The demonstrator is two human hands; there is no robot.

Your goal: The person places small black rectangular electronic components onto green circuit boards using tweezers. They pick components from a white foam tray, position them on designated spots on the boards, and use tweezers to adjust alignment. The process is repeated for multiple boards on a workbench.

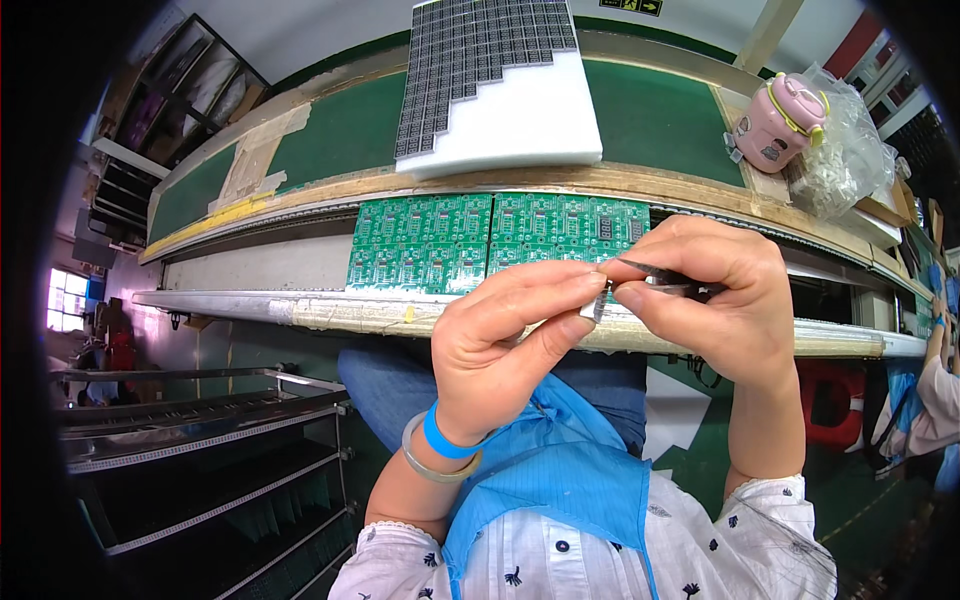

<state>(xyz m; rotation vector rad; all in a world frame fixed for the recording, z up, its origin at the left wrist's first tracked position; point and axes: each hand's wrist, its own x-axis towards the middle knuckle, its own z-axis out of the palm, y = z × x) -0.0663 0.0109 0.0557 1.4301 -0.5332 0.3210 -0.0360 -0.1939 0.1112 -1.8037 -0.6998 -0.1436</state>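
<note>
My left hand (500,335) pinches a small seven-segment display (598,305) between thumb and fingertips; its pale side shows. In my right hand (725,290) is a pair of dark tweezers (652,271), tips pointing left close to the display. Whether the tips touch it, I cannot tell. Beneath and beyond my hands, two green circuit board panels (420,235) (545,238) lie side by side on the rail. Dark displays (605,229) sit at the right panel's upper right. My fingers hide that panel's lower right part.
Behind the boards, a white foam block (540,115) carries rows of dark displays (475,50). A pink lidded container (775,125) and a clear plastic bag (850,150) stand at the far right. A metal rack (210,455) is at lower left. Another person's arm (935,340) shows at the right edge.
</note>
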